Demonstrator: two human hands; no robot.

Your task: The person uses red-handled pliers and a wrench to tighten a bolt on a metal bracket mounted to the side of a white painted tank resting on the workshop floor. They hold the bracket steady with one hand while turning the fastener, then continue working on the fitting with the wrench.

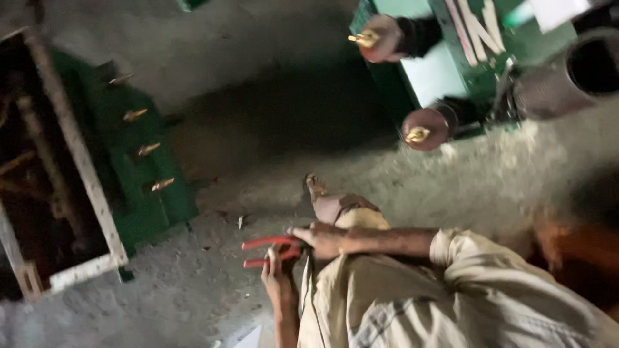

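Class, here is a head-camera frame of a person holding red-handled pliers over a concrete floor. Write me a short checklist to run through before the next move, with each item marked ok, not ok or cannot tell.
1. Both hands on the tool: right hand and left hand meet at the red-handled pliers. Ok.
2. Plier handles spread or closed: spread apart. Ok.
3. What the plier tips grip: hidden by the hands. Cannot tell.
4. Lighting and sharpness: dim, blurred picture. Not ok.
5. Footing: sandalled foot on rough concrete floor. Cannot tell.
6. Room from the green casing with brass terminals: stands apart. Ok.
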